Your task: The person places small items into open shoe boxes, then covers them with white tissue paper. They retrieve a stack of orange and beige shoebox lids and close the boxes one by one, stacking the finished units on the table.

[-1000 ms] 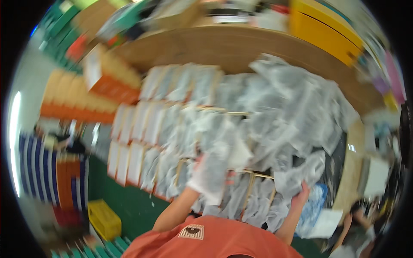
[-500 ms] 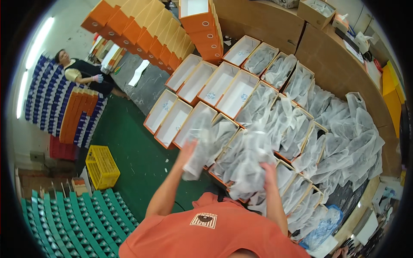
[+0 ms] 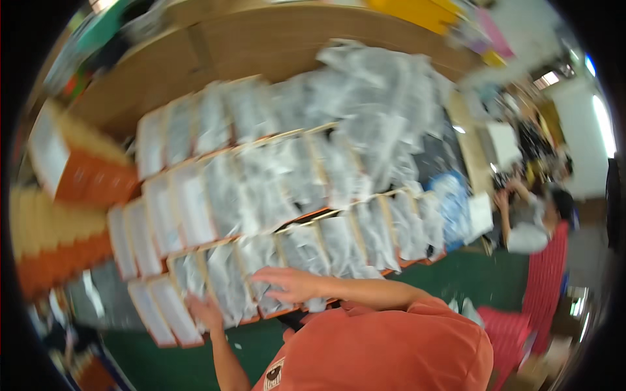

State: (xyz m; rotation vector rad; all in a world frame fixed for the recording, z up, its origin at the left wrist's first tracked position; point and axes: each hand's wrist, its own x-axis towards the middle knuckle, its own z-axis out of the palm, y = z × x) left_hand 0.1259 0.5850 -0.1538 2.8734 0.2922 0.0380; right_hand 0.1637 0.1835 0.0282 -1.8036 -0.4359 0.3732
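Note:
Rows of open orange-edged boxes hold soft bundles in translucent white wrapping. My left hand [image 3: 206,313] is low over the front row, fingers apart, beside a box with a wrapped bundle [image 3: 190,274]. To its right my right hand [image 3: 287,285] reaches leftward with fingers stretched out, over another wrapped bundle [image 3: 228,277] and its neighbours. Nothing shows in either hand. Motion blur hides whether the fingertips touch the wrapping. Left of my left hand stand boxes without bundles, such as a white-lined box [image 3: 177,311].
A heap of wrapped bundles [image 3: 385,91] lies at the back right, near blue plastic [image 3: 450,202]. Stacked orange boxes [image 3: 98,169] stand at the left. A cardboard wall [image 3: 261,39] runs behind the boxes. Another person [image 3: 531,221] is at the far right.
The view has swung to the right. Earlier both hands were on wrapped bundles, the left one lifting its bundle near the front boxes; now both hands are off them, side by side over the front row.

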